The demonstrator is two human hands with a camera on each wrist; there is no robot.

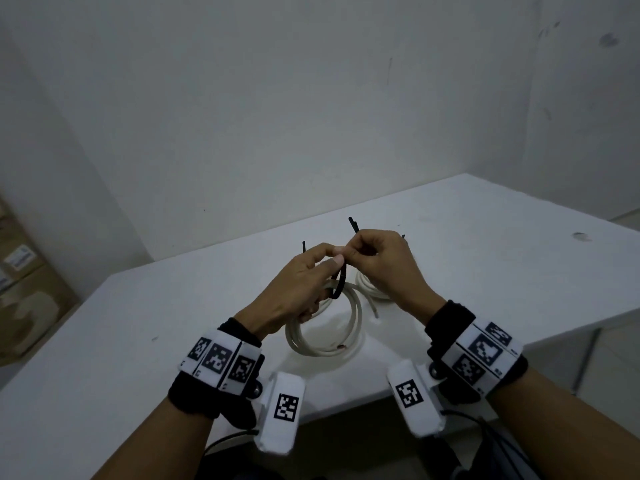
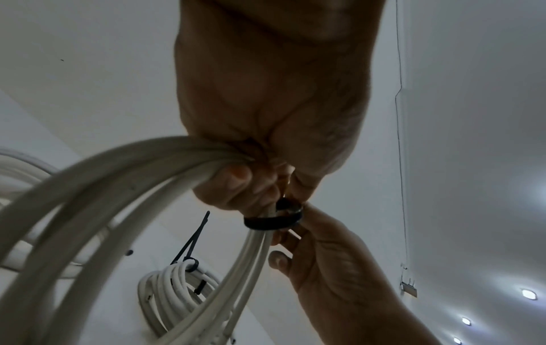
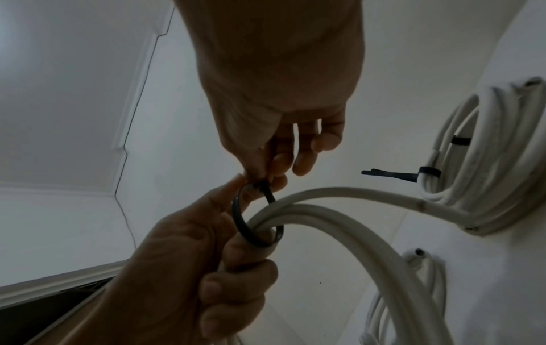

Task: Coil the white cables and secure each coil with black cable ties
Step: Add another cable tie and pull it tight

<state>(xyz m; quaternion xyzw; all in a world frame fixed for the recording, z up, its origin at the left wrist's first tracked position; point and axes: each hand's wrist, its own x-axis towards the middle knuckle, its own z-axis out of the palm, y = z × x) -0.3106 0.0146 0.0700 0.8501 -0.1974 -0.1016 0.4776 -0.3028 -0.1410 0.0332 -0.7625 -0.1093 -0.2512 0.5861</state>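
Nearest, raised a little above the white table (image 1: pixel 485 237): loose coil of white cable (image 1: pixel 323 336), gripped at its far-left strands by the left hand (image 1: pixel 294 289), fingers curled round the bundle. Around those same strands, a black cable tie (image 3: pixel 257 224) looped wide, not yet snug. At the top of the loop, right hand (image 1: pixel 377 265) pinching the tie between thumb and fingertips, other fingers loosely curled. Just beyond on the table, a second coil (image 2: pixel 177 291), already bound with black ties.
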